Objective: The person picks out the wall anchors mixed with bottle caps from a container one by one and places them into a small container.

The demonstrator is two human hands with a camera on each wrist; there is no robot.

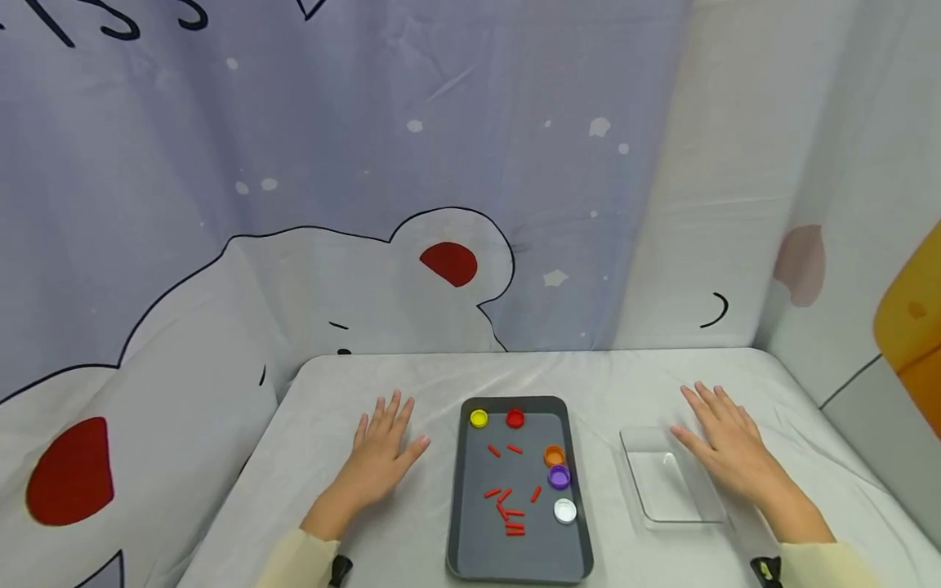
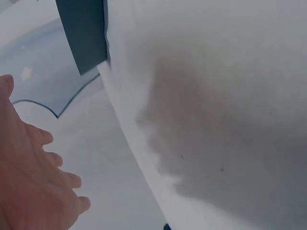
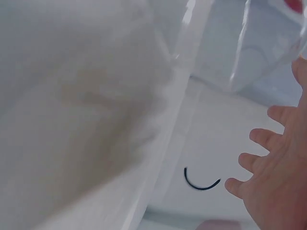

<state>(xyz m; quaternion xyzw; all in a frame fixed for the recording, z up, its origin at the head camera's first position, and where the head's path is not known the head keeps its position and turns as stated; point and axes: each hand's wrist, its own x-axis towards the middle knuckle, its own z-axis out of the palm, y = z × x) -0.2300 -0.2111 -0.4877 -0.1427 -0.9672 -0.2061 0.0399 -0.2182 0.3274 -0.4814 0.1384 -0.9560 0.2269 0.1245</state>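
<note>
My left hand (image 1: 376, 463) hovers to the left of a grey tray (image 1: 481, 559), fingers straight and spread, holding nothing. On the tray lie several short red sticks (image 1: 515, 525). Small round cups or caps stand near its edges: yellow (image 1: 479, 418), red (image 1: 515, 418), orange (image 1: 555, 456), purple (image 1: 559, 477) and white (image 1: 565, 511). To the right, my right hand (image 1: 735, 457) is also spread and holds nothing. It partly covers the right side of a clear plastic box (image 1: 665, 487) in the head view. In the right wrist view, the fingers appear above the tabletop.
A white cloth (image 1: 397, 547) covers the table. Behind it hangs a printed curtain (image 1: 353, 155) with cartoon shapes, which continues along the right side. The orange and purple cups sit close together by the tray's right rim.
</note>
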